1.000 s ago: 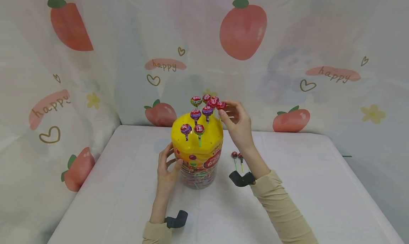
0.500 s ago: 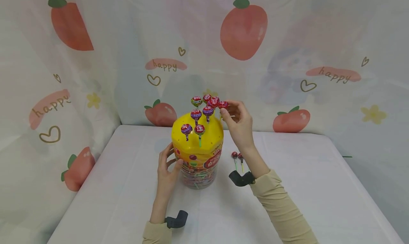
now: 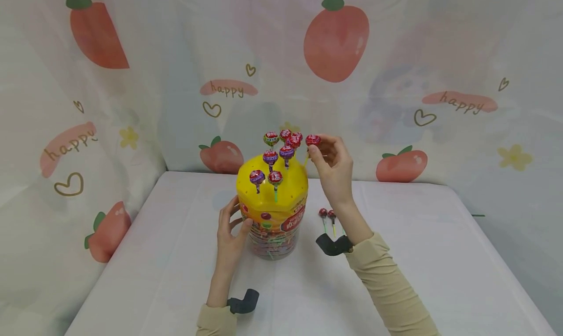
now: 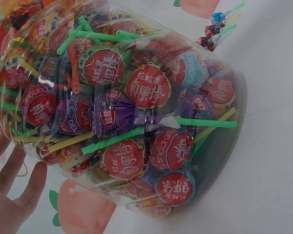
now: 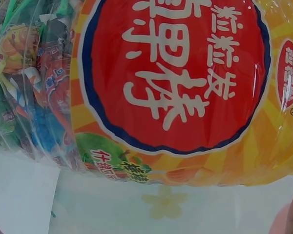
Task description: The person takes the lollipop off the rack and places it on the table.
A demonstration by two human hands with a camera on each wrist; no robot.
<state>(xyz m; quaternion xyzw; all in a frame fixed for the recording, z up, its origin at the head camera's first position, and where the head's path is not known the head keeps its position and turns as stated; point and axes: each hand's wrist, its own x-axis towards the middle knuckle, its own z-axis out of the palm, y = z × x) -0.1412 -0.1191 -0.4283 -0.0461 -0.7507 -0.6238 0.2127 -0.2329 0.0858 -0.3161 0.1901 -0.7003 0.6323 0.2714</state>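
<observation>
A large clear jar [image 3: 273, 240] of wrapped lollipops stands upright under a yellow lid [image 3: 288, 187]. Several lollipops [image 3: 257, 177] stick up from the lid on their sticks. My right hand [image 3: 336, 172] pinches a red-wrapped lollipop [image 3: 313, 140] at the lid's far right edge. Its yellow stick points down toward the lid; I cannot tell whether the tip is in a hole. My left hand [image 3: 230, 238] rests against the jar's left side, thumb in front. In the left wrist view its spread, fairly straight fingers [image 4: 34, 187] touch the plastic.
Loose dark-red lollipops [image 3: 323, 212] lie on the white tabletop [image 3: 409, 257] right of the jar, partly hidden by the black wrist camera [image 3: 332, 245]. A fruit-printed cloth [image 3: 281, 47] hangs behind and at the left.
My right hand has moved slightly up and to the right with the pinched lollipop, which now stands apart from the cluster with its stick showing. The left hand and jar stay put.
</observation>
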